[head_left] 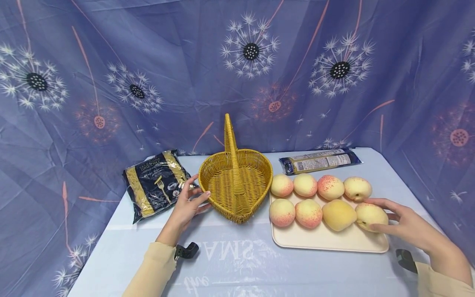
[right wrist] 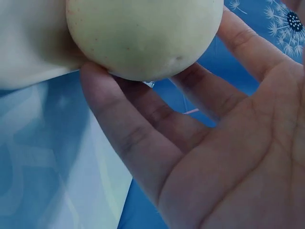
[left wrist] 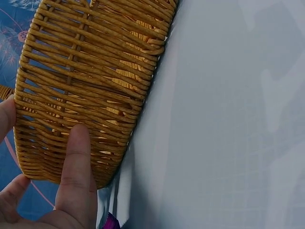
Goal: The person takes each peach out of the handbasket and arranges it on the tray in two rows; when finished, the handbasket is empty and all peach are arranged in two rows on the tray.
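Observation:
The left hand (head_left: 187, 202) rests its fingers against the left side of a yellow wicker basket (head_left: 237, 218), its thumb by the rim. In the left wrist view a nearly straight finger lies on the basket's woven wall (left wrist: 90, 102). At the right end of a cream tray (head_left: 330, 242), the right hand (head_left: 415, 225) holds a pale yellow peach (head_left: 372, 216), thumb in front and fingers behind. In the right wrist view the fingers bend round the underside of this peach (right wrist: 143, 38). Other blushed peaches (head_left: 309, 213) and a deeper yellow fruit (head_left: 339, 215) sit in two rows on the tray.
A dark pasta bag (head_left: 157, 183) lies left of the basket. A long spaghetti packet (head_left: 320, 161) lies behind the tray. The basket's tall arched handle (head_left: 231, 136) stands upright. A blue dandelion-print cloth (head_left: 178, 82) hangs behind the table.

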A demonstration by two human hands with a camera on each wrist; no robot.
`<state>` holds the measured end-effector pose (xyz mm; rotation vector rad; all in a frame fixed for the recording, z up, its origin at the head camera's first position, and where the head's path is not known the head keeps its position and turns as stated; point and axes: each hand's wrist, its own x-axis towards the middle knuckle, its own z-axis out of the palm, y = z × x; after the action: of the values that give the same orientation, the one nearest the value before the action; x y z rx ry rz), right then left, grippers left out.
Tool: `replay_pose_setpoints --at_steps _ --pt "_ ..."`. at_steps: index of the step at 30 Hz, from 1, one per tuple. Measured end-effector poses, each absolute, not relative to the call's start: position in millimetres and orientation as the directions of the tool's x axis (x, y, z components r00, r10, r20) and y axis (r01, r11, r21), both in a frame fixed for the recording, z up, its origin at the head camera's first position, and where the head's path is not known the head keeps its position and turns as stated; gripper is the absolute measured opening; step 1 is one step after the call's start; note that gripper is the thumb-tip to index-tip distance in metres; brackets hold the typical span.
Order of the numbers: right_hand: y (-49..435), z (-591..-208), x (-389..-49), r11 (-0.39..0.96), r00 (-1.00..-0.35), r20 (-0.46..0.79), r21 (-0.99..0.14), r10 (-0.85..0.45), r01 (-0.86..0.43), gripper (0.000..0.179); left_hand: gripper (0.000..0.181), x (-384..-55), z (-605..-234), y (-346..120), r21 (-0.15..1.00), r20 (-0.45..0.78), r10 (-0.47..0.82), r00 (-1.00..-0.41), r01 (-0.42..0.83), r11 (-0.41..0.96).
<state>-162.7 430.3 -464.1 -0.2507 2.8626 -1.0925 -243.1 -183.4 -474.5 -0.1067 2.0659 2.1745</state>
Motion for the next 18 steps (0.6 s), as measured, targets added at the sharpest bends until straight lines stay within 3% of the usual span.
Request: replay_pose_setpoints --at_steps 12,18 --pt "431.0 -464.4 -165.5 0.708 -0.985 0.013 -0.693 -0.174 -0.134 0.062 0.078 -243.6 -475.2 -182.8 0.990 -0.140 0.056 -0.989 -0.141 -0.005" --pt "428.7 -458.0 -167.2 0.725 -0.985 0.095 -0.667 -0.144 -0.171 0.056 0.078 -240.2 -468.4 -184.1 0.971 -0.070 0.047 -0.996 -0.057 0.231"
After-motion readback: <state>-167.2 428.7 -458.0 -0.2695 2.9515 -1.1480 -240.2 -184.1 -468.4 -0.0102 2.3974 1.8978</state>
